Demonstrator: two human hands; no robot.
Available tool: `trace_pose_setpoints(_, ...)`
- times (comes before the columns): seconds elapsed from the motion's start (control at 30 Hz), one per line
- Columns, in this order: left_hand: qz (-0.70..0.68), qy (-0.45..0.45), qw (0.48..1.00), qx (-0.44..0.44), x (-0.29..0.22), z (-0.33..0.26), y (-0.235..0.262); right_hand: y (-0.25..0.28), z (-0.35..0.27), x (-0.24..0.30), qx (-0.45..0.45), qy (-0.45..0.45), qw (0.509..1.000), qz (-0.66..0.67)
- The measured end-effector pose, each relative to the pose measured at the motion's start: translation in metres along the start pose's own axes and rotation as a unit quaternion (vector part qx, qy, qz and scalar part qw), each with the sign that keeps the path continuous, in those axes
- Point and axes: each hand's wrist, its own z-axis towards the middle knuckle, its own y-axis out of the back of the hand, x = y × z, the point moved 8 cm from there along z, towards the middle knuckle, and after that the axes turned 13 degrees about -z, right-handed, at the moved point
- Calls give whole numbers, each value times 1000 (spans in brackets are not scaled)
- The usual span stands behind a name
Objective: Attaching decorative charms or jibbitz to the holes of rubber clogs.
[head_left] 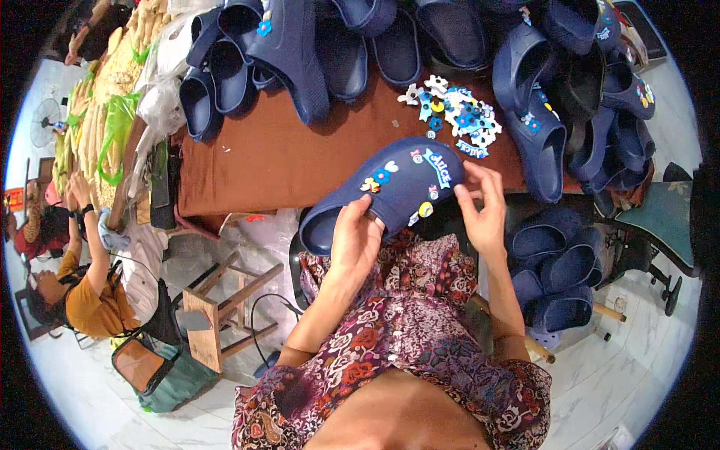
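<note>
A navy blue clog [352,180] is held above the front of the table, its toe up and to the right. Small charms sit on its upper: a blue flower [382,176], a white-and-blue letter tag [439,166] and several others. My left hand [355,238] grips the clog near its opening, thumb on top and fingers partly tucked inside. At the toe, my right hand [484,202] has its thumb and bent fingers against the edge. Just beyond lies a pile of loose charms [461,112], white, blue and yellow.
Navy clogs [341,64] crowd the far side of the brown-covered table [247,165]; decorated ones [536,124] are stacked at right. More clogs [559,262] sit low beside my right arm. A wooden stool [210,322] stands left, near another person [97,300] with raised hands.
</note>
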Motion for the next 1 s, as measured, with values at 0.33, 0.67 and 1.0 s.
trace_pose_setpoints(0.33, 469, 15, 881, 56, -3, -25, -23, -20, 3, -1, -4, 14, 1000, 0)
trace_pose_setpoints(0.67, 423, -66, 890, 157, -9, -35, -30, -38, -12, -12, -27, 6, 994, 105)
trace_pose_setpoints(1.0, 333, -295, 895, 27, -139, -55, -41, -59, -5, -4, 9, 47, 999, 19)
